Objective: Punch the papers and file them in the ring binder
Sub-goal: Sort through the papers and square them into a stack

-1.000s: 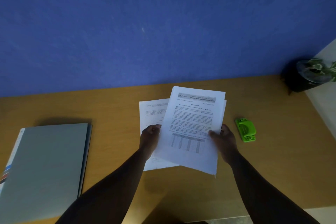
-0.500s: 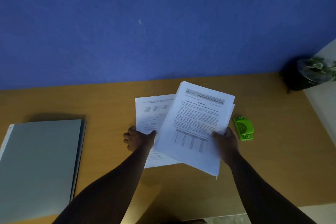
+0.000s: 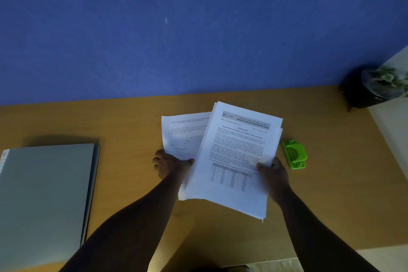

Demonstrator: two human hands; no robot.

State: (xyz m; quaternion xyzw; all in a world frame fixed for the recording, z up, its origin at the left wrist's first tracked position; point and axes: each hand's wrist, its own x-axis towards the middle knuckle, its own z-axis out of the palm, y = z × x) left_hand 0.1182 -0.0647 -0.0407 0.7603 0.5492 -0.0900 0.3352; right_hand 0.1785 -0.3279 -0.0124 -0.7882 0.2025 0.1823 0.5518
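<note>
My right hand [image 3: 273, 174] grips the right edge of a stack of printed papers [image 3: 236, 157], held tilted above the wooden table [image 3: 132, 130]. Beneath and to the left lies a second printed sheet [image 3: 183, 132]; my left hand [image 3: 170, 164] holds its lower left edge, thumb on top. A green hole punch [image 3: 294, 153] sits on the table just right of the stack. The grey ring binder [image 3: 44, 201] lies closed at the far left.
A dark pot with a leafy plant [image 3: 375, 86] stands at the table's back right corner. The blue wall [image 3: 198, 28] runs along the far edge. A pale surface [image 3: 393, 130] borders the table on the right.
My left hand let go of the stack's left edge and moved left onto the lower sheet. The stack, now only in my right hand, shifted slightly right.
</note>
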